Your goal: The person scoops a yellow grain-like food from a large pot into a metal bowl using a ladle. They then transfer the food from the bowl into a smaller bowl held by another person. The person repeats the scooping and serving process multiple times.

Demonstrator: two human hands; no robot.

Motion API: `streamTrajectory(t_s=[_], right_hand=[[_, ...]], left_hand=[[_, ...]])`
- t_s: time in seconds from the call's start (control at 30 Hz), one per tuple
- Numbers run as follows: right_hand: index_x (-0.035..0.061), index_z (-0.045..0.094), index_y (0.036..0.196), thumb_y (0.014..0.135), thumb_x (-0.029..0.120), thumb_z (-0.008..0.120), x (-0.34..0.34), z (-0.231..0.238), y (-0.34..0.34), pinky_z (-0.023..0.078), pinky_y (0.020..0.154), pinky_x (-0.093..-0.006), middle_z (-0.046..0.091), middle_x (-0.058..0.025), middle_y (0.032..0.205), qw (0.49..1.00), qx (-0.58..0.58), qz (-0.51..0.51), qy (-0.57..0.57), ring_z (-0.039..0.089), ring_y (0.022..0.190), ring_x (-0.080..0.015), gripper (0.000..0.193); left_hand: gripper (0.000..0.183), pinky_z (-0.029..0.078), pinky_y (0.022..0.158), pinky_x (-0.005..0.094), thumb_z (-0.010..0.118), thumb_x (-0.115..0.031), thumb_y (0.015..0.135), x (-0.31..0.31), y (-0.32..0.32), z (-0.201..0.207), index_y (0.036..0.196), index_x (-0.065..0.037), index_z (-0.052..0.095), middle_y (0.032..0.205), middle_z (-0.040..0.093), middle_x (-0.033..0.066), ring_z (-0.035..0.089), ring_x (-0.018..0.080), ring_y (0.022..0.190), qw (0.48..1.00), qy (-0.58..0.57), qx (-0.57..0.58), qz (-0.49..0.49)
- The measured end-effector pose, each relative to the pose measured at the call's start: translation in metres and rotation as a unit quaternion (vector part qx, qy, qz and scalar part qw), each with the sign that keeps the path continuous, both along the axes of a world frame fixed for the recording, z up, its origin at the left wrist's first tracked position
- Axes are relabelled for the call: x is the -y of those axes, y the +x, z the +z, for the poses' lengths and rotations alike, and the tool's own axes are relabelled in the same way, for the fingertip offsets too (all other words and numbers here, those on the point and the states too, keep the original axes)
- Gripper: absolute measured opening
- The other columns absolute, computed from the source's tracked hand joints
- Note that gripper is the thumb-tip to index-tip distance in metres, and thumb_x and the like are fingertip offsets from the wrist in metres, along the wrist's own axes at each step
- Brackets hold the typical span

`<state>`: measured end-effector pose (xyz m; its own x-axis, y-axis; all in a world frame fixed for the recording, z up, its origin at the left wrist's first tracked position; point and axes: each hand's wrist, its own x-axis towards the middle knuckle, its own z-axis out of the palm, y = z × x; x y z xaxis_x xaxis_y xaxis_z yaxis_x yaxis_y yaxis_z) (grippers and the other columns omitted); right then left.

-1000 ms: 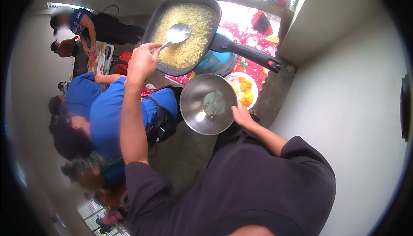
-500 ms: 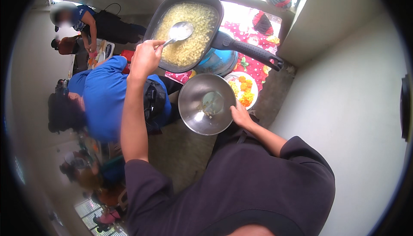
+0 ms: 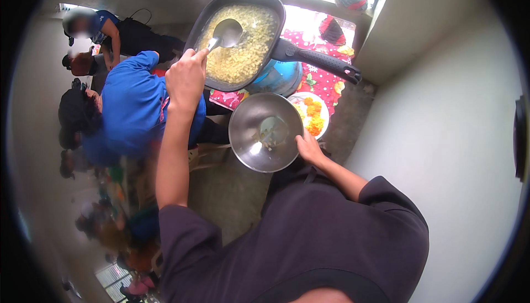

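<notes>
My left hand (image 3: 186,82) grips the handle of a large metal spoon (image 3: 229,31), whose round head is over the food in a black square frying pan (image 3: 281,18). Small pale-yellow pieces (image 3: 237,65) in liquid fill the pan, and its black handle (image 3: 320,60) points right. In front of the pan, my right hand (image 3: 311,148) holds a steel mixing bowl (image 3: 243,132) by its right rim. A few small bits and a little moisture lie at the bowl's bottom. Beneath the pan shows a blue rounded object (image 3: 284,77), mostly hidden.
A white plate (image 3: 293,97) with chopped orange and pale vegetables stands beside the bowl on a red patterned tablecloth (image 3: 335,74). Someone in a blue shirt (image 3: 130,101) is close on my left, with more people beyond. A pale wall (image 3: 430,143) bounds the right.
The spoon's head has turned from bright to dark and shifted slightly up the pan. My right hand and the bowl stay nearly still. The person in blue has shifted posture.
</notes>
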<state>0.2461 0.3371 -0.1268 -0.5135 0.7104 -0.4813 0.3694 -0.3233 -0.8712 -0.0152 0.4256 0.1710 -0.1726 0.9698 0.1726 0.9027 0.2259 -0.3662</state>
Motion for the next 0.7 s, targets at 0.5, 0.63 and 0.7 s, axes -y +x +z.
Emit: streamTrajectory(t_s=[0.5, 0.63, 0.7], right_hand=[[-0.0013, 0.047, 0.14, 0.092, 0.028, 0.047, 0.048, 0.044, -0.039, 0.044, 0.099, -0.0522, 0.063, -0.0359, 0.119, 0.99, 0.092, -0.108, 0.01, 0.058, 0.116, -0.0508, 0.057], [-0.0053, 0.055, 0.122, 0.09, 0.025, 0.051, 0.074, 0.036, -0.063, 0.048, 0.092, -0.0426, 0.066, -0.025, 0.108, 0.981, 0.088, -0.17, 0.007, 0.063, 0.104, -0.0354, 0.044], [-0.006, 0.056, 0.12, 0.09, 0.025, 0.051, 0.089, 0.034, -0.072, 0.05, 0.088, -0.0412, 0.066, -0.0228, 0.105, 0.979, 0.087, -0.182, 0.008, 0.064, 0.099, -0.0322, 0.044]], left_hand=[[0.02, 0.055, 0.071, 0.0368, 0.069, -0.018, 0.092, 0.055, -0.065, -0.021, 0.111, -0.019, 0.075, 0.091, 0.068, 0.0016, 0.069, 0.0218, 0.081, 0.963, 0.221, 0.054, -0.145], [0.019, 0.056, 0.072, 0.0377, 0.07, -0.02, 0.092, 0.067, -0.075, -0.021, 0.11, -0.017, 0.075, 0.091, 0.069, 0.0044, 0.07, 0.0241, 0.086, 0.961, 0.221, 0.128, -0.102], [0.02, 0.056, 0.074, 0.0393, 0.07, -0.019, 0.093, 0.072, -0.088, -0.03, 0.111, -0.016, 0.076, 0.091, 0.069, 0.0049, 0.07, 0.0256, 0.085, 0.95, 0.249, 0.131, -0.134]])
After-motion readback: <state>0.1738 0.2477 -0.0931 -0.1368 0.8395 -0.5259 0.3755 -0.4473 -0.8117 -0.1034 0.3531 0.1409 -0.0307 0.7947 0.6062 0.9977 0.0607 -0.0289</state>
